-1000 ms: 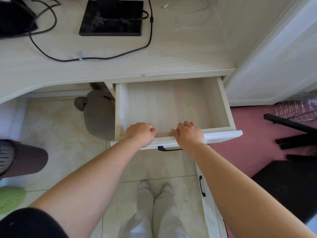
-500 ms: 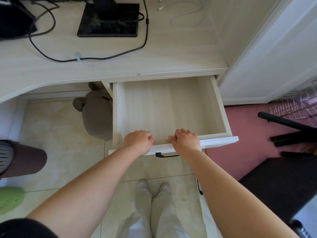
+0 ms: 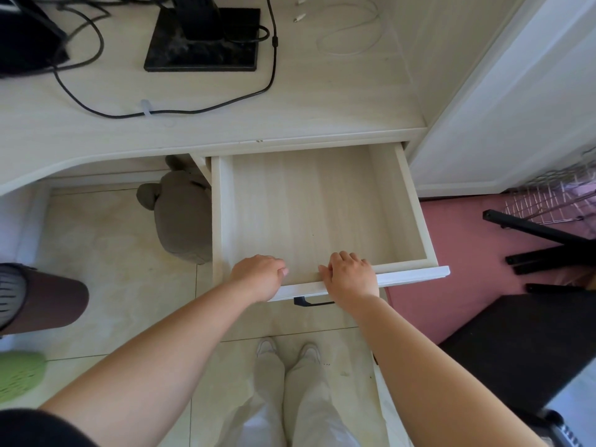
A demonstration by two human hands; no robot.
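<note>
A pale wooden drawer (image 3: 416, 201) stands pulled far out from under the desk (image 3: 290, 111), and nothing lies inside it. My left hand (image 3: 259, 277) grips the drawer's white front panel (image 3: 416, 274) left of centre, fingers curled over its top edge. My right hand (image 3: 351, 274) grips the same edge just right of centre. A black handle (image 3: 309, 303) shows below the panel between my wrists.
On the desk sit a black monitor base (image 3: 201, 43), black cables (image 3: 180, 111) and a white cable (image 3: 351, 37). A grey plush toy (image 3: 180, 217) lies on the tiled floor under the desk. Black chair legs (image 3: 541, 240) and a wire basket (image 3: 548, 198) stand right.
The drawer has slid further out toward me, with both hands staying on its front edge. More of the drawer's bottom is now exposed.
</note>
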